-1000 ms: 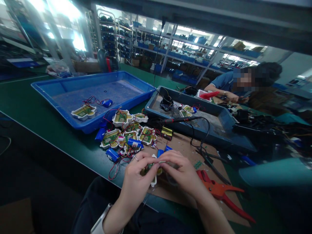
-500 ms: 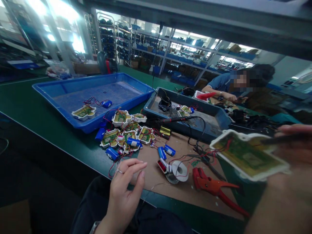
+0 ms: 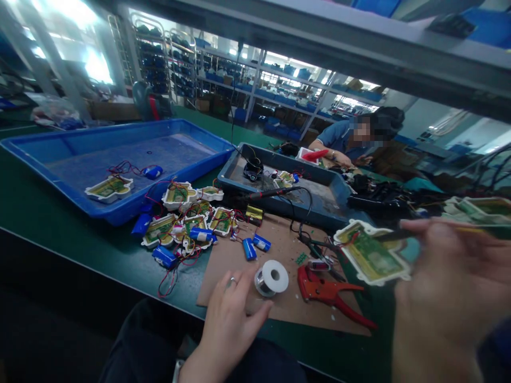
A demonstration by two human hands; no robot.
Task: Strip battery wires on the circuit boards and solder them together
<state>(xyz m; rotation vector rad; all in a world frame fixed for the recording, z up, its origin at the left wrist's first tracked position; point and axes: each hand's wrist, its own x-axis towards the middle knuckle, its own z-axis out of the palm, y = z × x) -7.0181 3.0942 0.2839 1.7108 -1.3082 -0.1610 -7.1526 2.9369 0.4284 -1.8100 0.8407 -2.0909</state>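
My left hand (image 3: 232, 319) lies at the near edge of a brown cardboard mat (image 3: 279, 239), fingers loosely spread and holding nothing, its thumb reaching toward a spool of solder wire (image 3: 272, 277). My right hand (image 3: 451, 292) is raised close to the camera at the right and is blurred. It grips a white-cased green circuit board (image 3: 371, 256) together with a thin dark rod (image 3: 393, 234) that crosses the board's top edge. Red wires hang from the board's left corner.
A pile of white-cased boards with red wires (image 3: 186, 218) and blue batteries (image 3: 251, 246) lies left of the mat. Red pliers (image 3: 327, 292) lie on the mat. A blue tray (image 3: 59, 183), a dark tray (image 3: 333, 186) and a soldering iron (image 3: 275, 192) lie behind. A co-worker (image 3: 343, 139) sits far right.
My hands, together on a board one second ago, have parted. The right lifted the board up and right toward the camera; the left sank to the mat's edge beside the uncovered solder spool.
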